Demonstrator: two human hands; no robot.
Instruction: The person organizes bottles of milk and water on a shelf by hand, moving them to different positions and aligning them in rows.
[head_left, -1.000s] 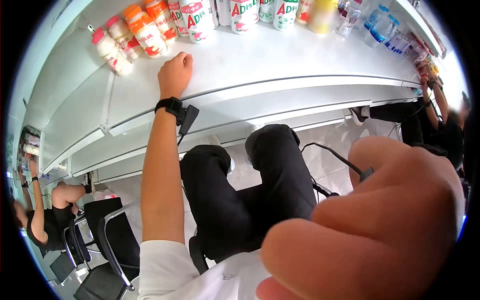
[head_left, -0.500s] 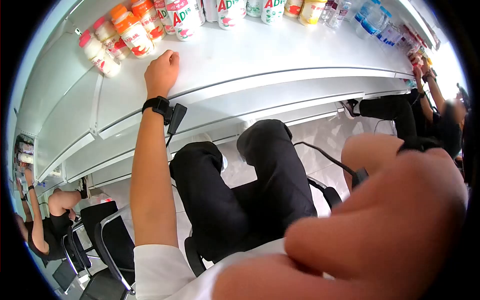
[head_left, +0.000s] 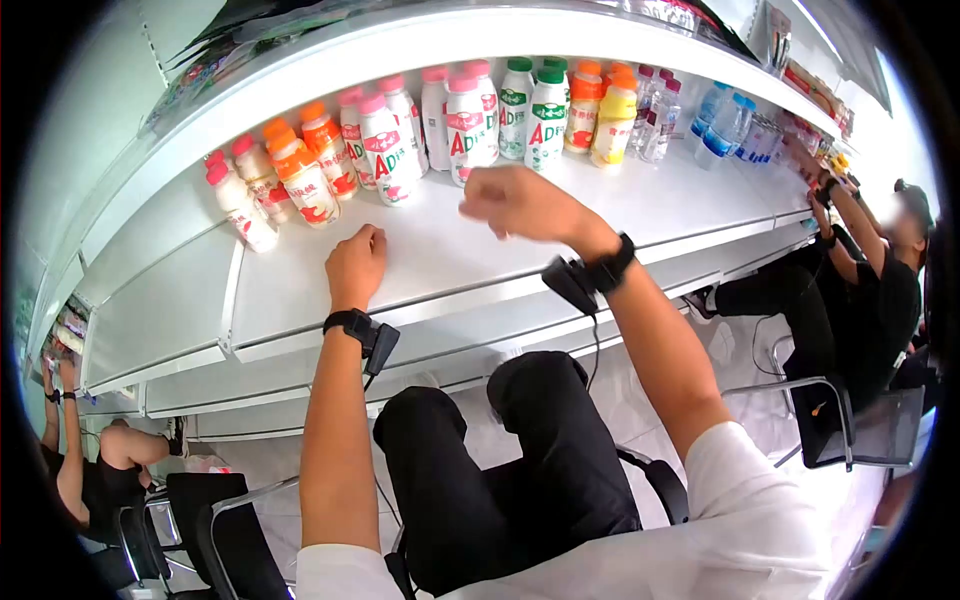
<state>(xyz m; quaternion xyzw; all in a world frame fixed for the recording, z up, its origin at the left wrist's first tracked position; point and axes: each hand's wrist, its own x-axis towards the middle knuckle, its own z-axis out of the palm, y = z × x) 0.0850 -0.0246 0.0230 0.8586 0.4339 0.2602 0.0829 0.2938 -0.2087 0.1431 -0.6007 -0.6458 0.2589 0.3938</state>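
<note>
My left hand rests as a loose fist on the white shelf, holding nothing. My right hand hovers over the shelf with fingers curled, just in front of the pink-capped white drink bottles; nothing shows in it. Both wrists carry black bands with a small device. Orange-capped bottles stand to the left of my left hand. Green-capped bottles and yellow bottles stand behind my right hand.
Clear water bottles line the shelf further right. A person in black sits at the right, reaching to the shelf. Another seated person is at the lower left. Black chairs stand on the tiled floor.
My right hand has gone from close in front of the camera out to the shelf near the pink-capped bottles. The view has tilted up, showing more of the bottle row. My left hand stays put.
</note>
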